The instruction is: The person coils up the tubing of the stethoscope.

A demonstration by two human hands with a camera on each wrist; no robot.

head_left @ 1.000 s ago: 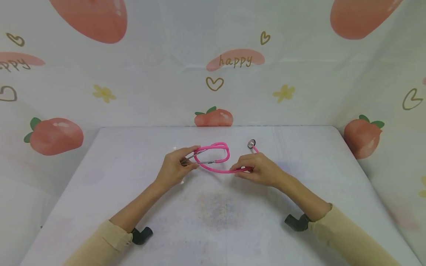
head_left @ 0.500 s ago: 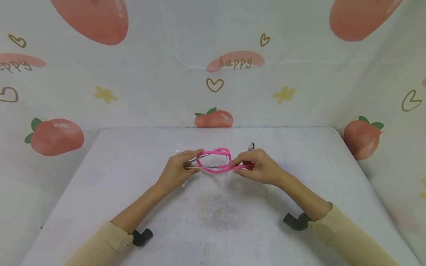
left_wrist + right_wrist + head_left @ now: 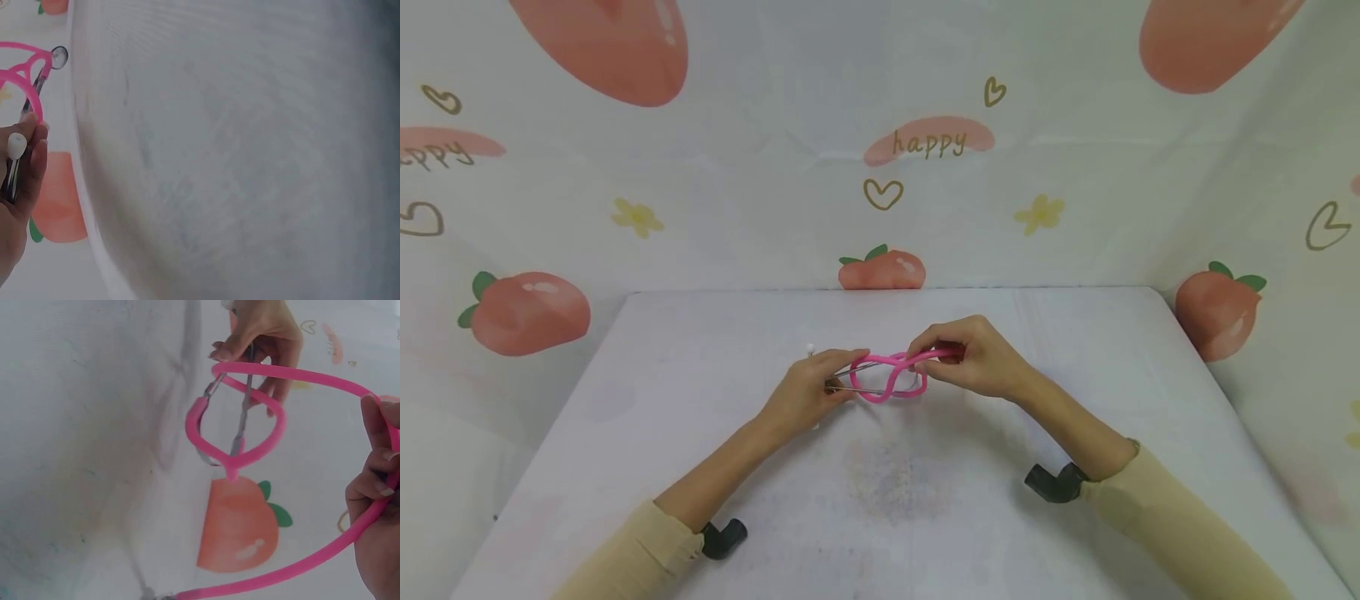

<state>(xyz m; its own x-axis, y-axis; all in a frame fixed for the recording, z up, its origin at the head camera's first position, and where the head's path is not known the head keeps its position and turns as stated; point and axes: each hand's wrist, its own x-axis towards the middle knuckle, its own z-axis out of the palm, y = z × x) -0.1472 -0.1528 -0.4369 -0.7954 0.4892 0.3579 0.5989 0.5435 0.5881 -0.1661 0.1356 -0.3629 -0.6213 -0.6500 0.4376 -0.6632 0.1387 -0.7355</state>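
Note:
A stethoscope with pink tubing (image 3: pixel 874 398) is held up over the table between both hands. My left hand (image 3: pixel 801 390) grips its metal ear tubes (image 3: pixel 12 178), and a white ear tip (image 3: pixel 17 145) pokes out past the fingers. With thumb and fingers, my right hand (image 3: pixel 977 358) pinches the tubing, which crosses over the looped part beside the left fingertips. In the right wrist view the tube (image 3: pixel 275 578) runs down from the right hand (image 3: pixel 381 487) to a metal end at the bottom edge. The round chest piece (image 3: pixel 59 57) shows in the left wrist view; the right hand hides it in the head view.
The white table (image 3: pixel 700 483) has a faint smudge in its middle. Behind it hangs a pale cloth (image 3: pixel 760 208) printed with peaches, hearts and flowers. Black curved pieces (image 3: pixel 724 540) stick out at both sleeve cuffs.
My right hand has moved up and left toward my left hand, bringing the tube across the loop. The left hand has shifted slightly right and down. The chest piece has gone from the head view.

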